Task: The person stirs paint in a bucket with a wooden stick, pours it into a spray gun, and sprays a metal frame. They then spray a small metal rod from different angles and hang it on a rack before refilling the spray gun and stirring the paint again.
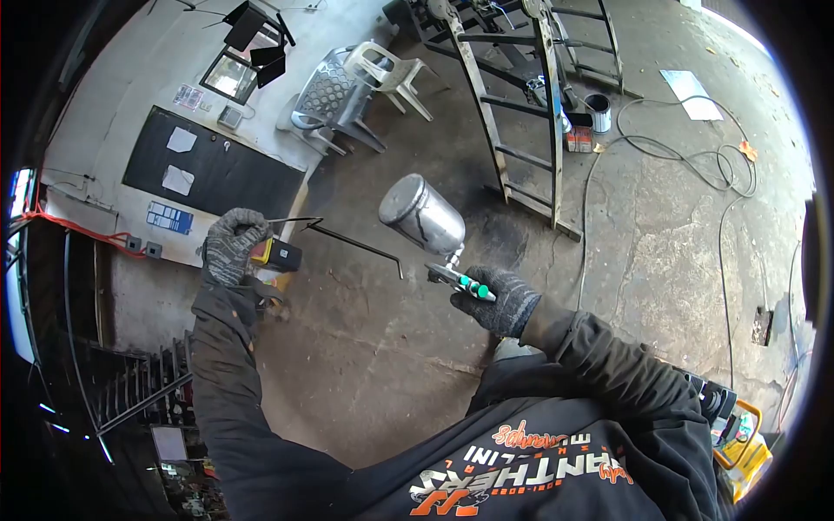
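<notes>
My left hand (234, 247), in a grey knitted glove, is closed on one end of a thin dark metal rod (356, 243). The rod stretches to the right, with a short bent tip at its far end. My right hand (497, 301), gloved too, is wrapped round the grip of a spray gun (460, 280) with green knobs. A silver paint cup (423, 214) sits tilted on the gun, its lid toward the upper left. The gun's front is near the rod's bent tip, and a gap shows between them.
A ladder (512, 113) stands ahead, beside a paint can (598, 113) and a red tin (579, 135). A hose (660, 143) loops over the floor at right. Plastic chairs (334, 95) line the wall; a black-and-yellow case (280, 254) lies beyond my left hand.
</notes>
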The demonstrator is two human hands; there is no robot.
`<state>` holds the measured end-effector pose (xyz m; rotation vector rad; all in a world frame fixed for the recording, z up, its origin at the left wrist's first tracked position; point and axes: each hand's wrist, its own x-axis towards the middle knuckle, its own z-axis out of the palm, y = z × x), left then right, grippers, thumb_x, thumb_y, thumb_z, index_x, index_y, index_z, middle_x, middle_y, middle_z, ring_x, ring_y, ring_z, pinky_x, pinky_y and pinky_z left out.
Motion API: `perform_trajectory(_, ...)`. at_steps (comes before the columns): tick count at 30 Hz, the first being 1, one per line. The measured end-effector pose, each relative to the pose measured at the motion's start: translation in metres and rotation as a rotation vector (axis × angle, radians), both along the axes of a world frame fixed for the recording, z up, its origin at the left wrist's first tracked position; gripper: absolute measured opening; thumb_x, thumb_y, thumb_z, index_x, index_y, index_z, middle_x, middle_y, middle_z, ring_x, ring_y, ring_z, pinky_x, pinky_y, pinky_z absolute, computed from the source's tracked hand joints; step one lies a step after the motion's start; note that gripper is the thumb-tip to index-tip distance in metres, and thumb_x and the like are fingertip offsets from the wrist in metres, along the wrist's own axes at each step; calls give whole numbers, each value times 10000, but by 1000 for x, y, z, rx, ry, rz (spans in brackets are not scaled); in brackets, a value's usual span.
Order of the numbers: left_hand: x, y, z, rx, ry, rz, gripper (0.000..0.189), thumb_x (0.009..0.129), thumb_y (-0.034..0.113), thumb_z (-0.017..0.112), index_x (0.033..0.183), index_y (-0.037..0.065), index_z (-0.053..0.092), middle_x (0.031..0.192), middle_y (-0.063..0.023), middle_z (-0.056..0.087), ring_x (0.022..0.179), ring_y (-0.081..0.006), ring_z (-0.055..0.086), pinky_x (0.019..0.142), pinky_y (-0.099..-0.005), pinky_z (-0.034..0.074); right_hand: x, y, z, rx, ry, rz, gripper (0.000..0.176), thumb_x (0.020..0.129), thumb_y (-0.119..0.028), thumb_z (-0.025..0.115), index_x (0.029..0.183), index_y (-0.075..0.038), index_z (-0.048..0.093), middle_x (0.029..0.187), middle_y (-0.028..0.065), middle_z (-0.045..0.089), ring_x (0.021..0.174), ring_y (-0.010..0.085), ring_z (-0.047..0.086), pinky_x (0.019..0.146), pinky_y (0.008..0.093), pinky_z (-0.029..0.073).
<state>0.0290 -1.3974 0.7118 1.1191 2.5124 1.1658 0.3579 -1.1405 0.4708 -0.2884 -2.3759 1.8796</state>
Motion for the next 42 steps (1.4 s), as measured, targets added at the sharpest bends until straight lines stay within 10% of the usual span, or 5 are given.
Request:
perform_trajectory(3,7,-5,5,34,-7,35,149,872,-45,723,998,15,672,942,-71,705,869,-159,682,836,-304,569,6,-8,-21,-10,-23,4,323,922,-316,738,1090,-49,669,849,103,675,782,182,629,737,361,523)
perform_trajectory(7,8,-17,12,55,14,25,145,875,-77,690,991,4,662,969,-68,703,893,-159,676,866,-300,558,21,-12,-42,-75,-74,98,394,927,-374,678,1151,-50,671,972,209,718,922,389,696,796,449,536)
perform_trajectory(25,0,-34,10,115,77,1,155,880,-38,713,993,52,658,1028,-64,658,912,-191,675,859,-329,577,59,14,55,-131,238,61,280,928,-214,720,1127,-25,661,922,182,701,887,284,705,769,379,544)
perform_trajectory(42,-19,-30,-1,275,-304,-218,151,865,35,749,844,81,607,1100,-81,613,833,-184,581,750,-326,524,26,48,-49,-243,-24,-3,365,909,-300,753,1133,-25,667,942,125,708,885,192,663,825,351,533)
